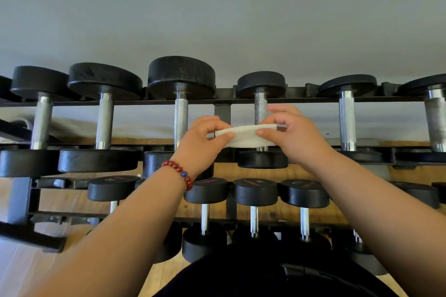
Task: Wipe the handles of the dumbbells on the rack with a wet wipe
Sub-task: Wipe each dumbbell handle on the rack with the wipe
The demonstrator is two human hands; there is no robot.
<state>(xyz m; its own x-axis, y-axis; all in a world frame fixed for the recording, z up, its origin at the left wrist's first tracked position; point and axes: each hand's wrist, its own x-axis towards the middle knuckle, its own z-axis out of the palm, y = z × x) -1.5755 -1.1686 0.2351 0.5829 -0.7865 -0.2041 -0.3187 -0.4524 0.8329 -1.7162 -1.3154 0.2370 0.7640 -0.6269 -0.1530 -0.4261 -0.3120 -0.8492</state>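
- Dumbbells [181, 72] lie in a row across the upper tier of the rack [301, 98], their knurled metal handles running front to back. A row of smaller dumbbells [254, 191] sits on the tier below.
- The wet wipe [243, 136] is in the air, stretched between both hands just in front of the fourth handle [261, 108] from the left. It hides the lower part of that handle, but I cannot tell whether it touches the metal.
- The left hand [205, 137], with a red bead bracelet [179, 172] at the wrist, pinches the wipe's left end. Its fingers [225, 135] are clamped on the cloth between thumb and forefinger.
- The right hand [294, 135] pinches the right end the same way, with its fingers [263, 132] closed on the wipe and the others curled loosely above.
- The step in hand, as I judge it, is readying the wipe — spreading or folding it — at the handle it is to clean.
- The next move calls for wrapping the wipe round that handle. One hand then closes over it to rub along the knurling between the two heads.
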